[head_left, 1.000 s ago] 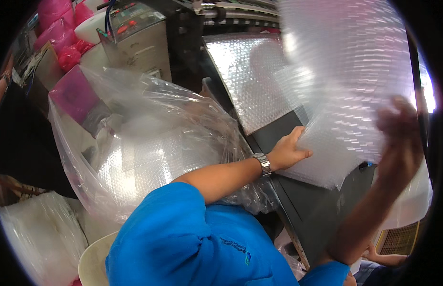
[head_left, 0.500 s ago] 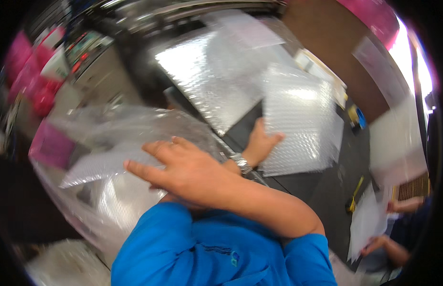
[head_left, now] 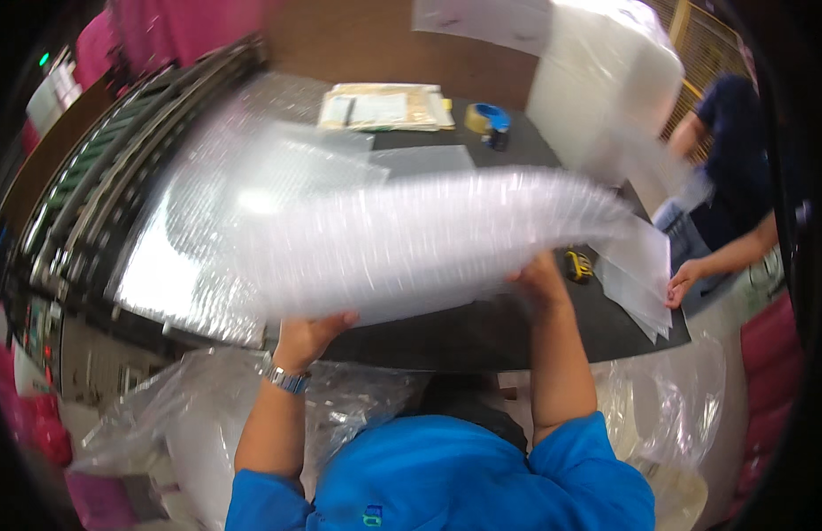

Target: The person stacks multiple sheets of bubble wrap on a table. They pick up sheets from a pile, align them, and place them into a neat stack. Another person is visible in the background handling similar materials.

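A whitish sheet of bubble wrap [head_left: 411, 239], blurred by motion, spans the space above the dark table [head_left: 437, 341]. My left hand [head_left: 312, 336], with a metal watch on its wrist, grips the near edge at the left, thumb on top. Toward the right end, my right hand [head_left: 544, 281] holds the same edge; its fingers are partly hidden behind the sheet. The sheet bows, and its right end droops toward the tape measure [head_left: 578, 265]. Beyond it lie more flat bubble wrap pieces [head_left: 318, 142] and a shiny bubble wrap stack [head_left: 185, 257].
A roller conveyor [head_left: 101, 177] runs along the left. Papers [head_left: 389, 106] and tape rolls [head_left: 487, 117] lie at the back. Clear plastic bags [head_left: 199, 407] hang below the table's front edge. At right, a co-worker's hand [head_left: 685, 281] holds thin sheets [head_left: 637, 274].
My right hand has left the plastic bag at the left and now grips the bubble wrap. Both hands hold it up over the table. The view has swung right.
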